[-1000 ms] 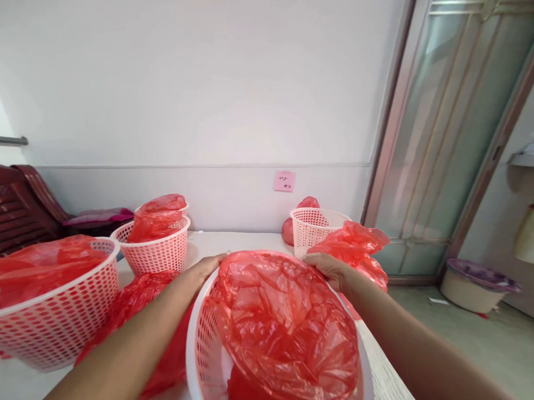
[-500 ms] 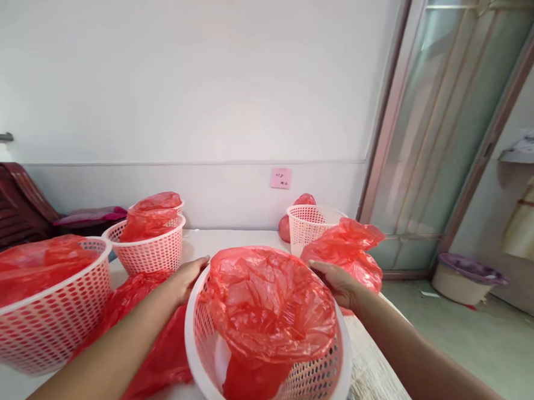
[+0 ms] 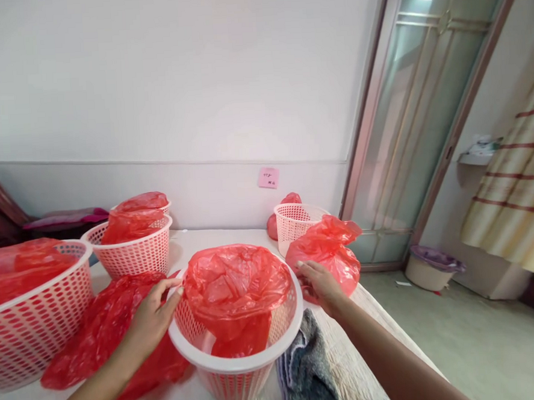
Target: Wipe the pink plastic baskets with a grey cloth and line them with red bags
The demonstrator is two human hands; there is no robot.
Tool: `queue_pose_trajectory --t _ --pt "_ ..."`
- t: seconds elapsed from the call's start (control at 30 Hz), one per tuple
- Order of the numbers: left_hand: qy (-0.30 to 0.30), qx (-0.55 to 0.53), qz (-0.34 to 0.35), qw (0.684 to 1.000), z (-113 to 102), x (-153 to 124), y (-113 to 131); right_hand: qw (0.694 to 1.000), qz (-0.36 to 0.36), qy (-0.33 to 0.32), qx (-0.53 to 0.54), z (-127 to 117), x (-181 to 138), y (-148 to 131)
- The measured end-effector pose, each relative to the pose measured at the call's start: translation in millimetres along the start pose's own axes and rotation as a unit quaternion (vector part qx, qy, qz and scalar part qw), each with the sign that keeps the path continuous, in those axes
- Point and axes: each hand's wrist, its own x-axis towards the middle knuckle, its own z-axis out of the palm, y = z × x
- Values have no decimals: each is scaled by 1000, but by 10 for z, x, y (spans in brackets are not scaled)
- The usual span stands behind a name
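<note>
Clamping left hand (image 3: 153, 318) and right hand (image 3: 321, 286) fingers on a round white holey plastic basket (image 3: 238, 366), stuffed with crinkly red plastic bag (image 3: 236, 286), by white table's (image 3: 215, 239) front edge.

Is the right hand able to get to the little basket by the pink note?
Probably yes. The right hand is by the front basket's rim, and only a crumpled red bag lies between it and the little basket. The bag is soft and low, so the hand could likely go over it.
</note>
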Motion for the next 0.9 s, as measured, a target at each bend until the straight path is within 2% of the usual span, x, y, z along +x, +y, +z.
queue_pose_trajectory --t 0.07,0.13,0.23,0.3,0.47,0.57,0.67,0.77,0.83,0.9 --pt "21 28 44 998 3 -47 55 997 -44 24 -51 41 -8 -53" --pt "24 83 120 989 21 -143 178 990 -88 38 -105 91 3 -103" --pt "-32 174 221 959 96 -320 420 976 -130 52 -168 166 55 -125" --pt "-74 206 246 944 157 -396 549 970 -137 59 -192 193 104 -94" --pt "-138 180 237 945 205 -387 656 966 -138 69 -206 138 191 16" --pt "-146 141 246 948 189 -359 661 964 -152 52 -213 96 150 6" --pt "-135 93 195 967 210 -360 665 956 -185 6 -229 104 21 -74" --pt "-105 44 154 981 267 -376 655 913 -244 -50 -323 151 -106 -184" --pt "-87 26 164 982 305 -396 642 873 -278 -48 -397 189 -127 -251" --pt "-95 25 195 976 333 -424 630 846 -299 -28 -441 224 -89 -302"
